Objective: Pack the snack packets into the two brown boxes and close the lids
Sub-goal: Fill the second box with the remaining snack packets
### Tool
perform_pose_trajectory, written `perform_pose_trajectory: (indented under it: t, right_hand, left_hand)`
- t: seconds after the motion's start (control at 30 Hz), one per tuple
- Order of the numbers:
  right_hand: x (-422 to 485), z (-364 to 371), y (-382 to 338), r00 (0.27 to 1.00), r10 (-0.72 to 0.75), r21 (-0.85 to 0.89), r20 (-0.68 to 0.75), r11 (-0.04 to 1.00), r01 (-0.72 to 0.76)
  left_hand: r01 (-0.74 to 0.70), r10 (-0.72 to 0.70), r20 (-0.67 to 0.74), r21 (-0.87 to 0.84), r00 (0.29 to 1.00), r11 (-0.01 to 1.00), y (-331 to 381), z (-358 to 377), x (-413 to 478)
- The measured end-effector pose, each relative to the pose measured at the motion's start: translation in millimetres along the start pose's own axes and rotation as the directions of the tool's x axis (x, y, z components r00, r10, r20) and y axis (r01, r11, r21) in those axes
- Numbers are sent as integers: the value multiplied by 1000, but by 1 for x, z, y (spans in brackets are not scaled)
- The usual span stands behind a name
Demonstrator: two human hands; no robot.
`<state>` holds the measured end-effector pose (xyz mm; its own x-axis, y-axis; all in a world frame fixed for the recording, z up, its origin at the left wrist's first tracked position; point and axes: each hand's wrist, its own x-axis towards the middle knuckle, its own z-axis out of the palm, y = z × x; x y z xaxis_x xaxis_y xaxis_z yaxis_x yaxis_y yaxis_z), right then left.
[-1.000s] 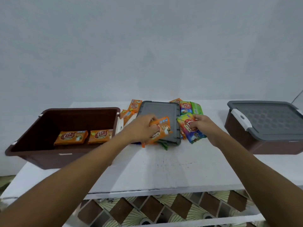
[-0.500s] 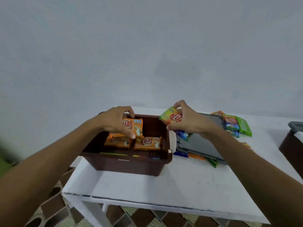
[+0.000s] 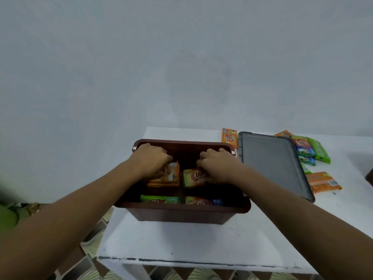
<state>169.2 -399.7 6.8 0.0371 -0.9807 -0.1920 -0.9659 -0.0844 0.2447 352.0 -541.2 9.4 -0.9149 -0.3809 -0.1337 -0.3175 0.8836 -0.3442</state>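
Observation:
An open brown box (image 3: 181, 214) stands at the table's left end. Both my hands reach down into it. My left hand (image 3: 152, 158) holds an orange snack packet (image 3: 168, 174) on the box's left side. My right hand (image 3: 219, 165) holds a green and orange snack packet (image 3: 194, 177) on the right side. Two more packets (image 3: 159, 199) lie along the box's near wall. The grey lid (image 3: 272, 160) lies flat to the right of the box. Several loose packets (image 3: 311, 148) lie around the lid.
The white table (image 3: 191, 243) ends just left of the box and at the near edge. A tiled floor shows below. A dark corner of a second box (image 3: 369, 176) shows at the right edge. A plain wall stands behind.
Both hands have gone from above the box rim down into the box, each with its packet. The view has shifted left, centring on the box.

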Motion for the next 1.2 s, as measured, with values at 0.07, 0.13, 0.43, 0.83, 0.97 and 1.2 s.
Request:
perform_pose_trajectory:
  t: [0.07, 0.13, 0.43, 0.83, 0.97, 1.2]
  right_hand:
    - [1, 0, -2, 999, 18, 28, 41, 999, -19]
    - [1, 0, -4, 997, 15, 36, 74, 999, -18]
    - [10, -1, -11, 990, 130, -92, 58, 988, -125]
    - [0, -3, -8, 988, 147, -168, 45, 976, -137]
    - [-17, -3, 9, 999, 31, 106, -39, 994, -27]
    - [-95, 31, 58, 878, 275, 511, -391, 859, -42]
  left_hand:
    - [-47, 47, 0, 67, 999, 997, -1, 3, -2]
    - [-46, 46, 12, 25, 999, 999, 2, 5, -2]
    - [-69, 71, 88, -24, 994, 997, 1, 13, 4]
    - [-31, 37, 88, -72, 995, 997, 1, 15, 6]
    - [-64, 67, 11, -137, 998, 988, 9, 4, 10]
    - [-168, 108, -217, -278, 970, 946, 49, -38, 34]
